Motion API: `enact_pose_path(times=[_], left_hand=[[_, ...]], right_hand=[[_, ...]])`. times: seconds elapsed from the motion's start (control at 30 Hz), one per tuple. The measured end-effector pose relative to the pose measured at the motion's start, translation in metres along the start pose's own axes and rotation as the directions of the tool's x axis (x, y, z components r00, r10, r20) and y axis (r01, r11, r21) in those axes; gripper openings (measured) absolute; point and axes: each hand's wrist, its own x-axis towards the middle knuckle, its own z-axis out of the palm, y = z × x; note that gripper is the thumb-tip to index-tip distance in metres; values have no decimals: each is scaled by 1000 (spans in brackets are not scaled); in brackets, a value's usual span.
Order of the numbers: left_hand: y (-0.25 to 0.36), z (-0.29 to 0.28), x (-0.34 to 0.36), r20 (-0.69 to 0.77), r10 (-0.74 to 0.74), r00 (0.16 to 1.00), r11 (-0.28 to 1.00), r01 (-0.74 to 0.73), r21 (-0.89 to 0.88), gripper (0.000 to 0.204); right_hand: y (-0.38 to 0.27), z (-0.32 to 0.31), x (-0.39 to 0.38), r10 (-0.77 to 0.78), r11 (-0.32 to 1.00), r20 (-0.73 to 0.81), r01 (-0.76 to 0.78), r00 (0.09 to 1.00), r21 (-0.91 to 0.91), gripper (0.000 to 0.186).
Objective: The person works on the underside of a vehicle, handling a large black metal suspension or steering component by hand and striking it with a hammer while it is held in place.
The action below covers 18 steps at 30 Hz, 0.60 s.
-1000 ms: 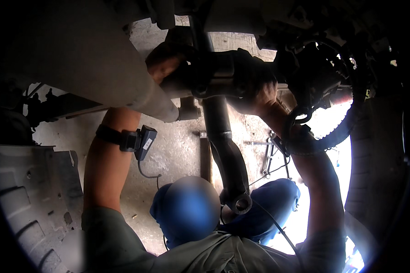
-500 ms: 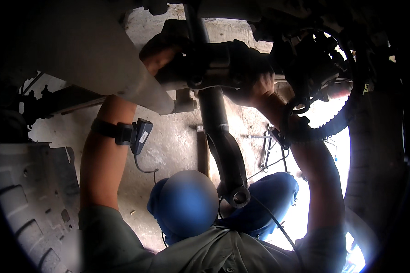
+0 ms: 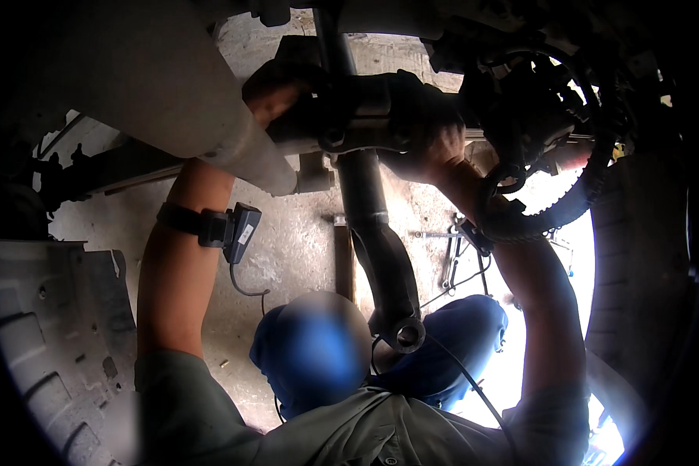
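Dark metal part: the greasy black cast-metal arm runs crosswise under the vehicle, straight above you, and both your hands are on it.
Left hand: your left hand sits on the arm's left end, fingers curled over the top and closed on it, just beside the pale grey metal cylinder that slopes in from the upper left.
Right hand: your right hand is wrapped over the arm's right end, clamped around it, with the dark tangled hub assembly just to its right.
Hanging link: a black curved metal link drops from the arm's middle and ends in a round ring eye between your blue-trousered knees.
Wrist gear: a black strap with a small box device circles your left forearm, and a thin cable hangs from it.
Change since half a second ago: both hands keep the same grasp on the arm; your left hand and the strap sit a touch lower in the view, and the arm and link have barely shifted.
Change since a second ago: the whole assembly has slid slightly upward in the view.
Ground: loose metal tools lie on the grey concrete floor near your right knee.
Left edge: a ribbed grey plastic panel fills the lower left.
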Motion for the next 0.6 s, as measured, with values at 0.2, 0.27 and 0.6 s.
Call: enact_pose_path(times=[0.2, 0.27, 0.6], left_hand=[[-8, -19, 15, 422, 329, 845, 938, -241, -249, 27], [-3, -20, 9, 437, 344, 831, 939, -301, -167, 27], [-9, -14, 23, 66, 109, 992, 985, -117, 129, 31]], right_hand=[[0, 2, -1, -20, 1000, -5, 20, 1000, -16, 72], [3, 3, -4, -34, 999, -33, 33, 999, -10, 71], [-1, 2, -1, -32, 999, -37, 31, 999, -10, 70]])
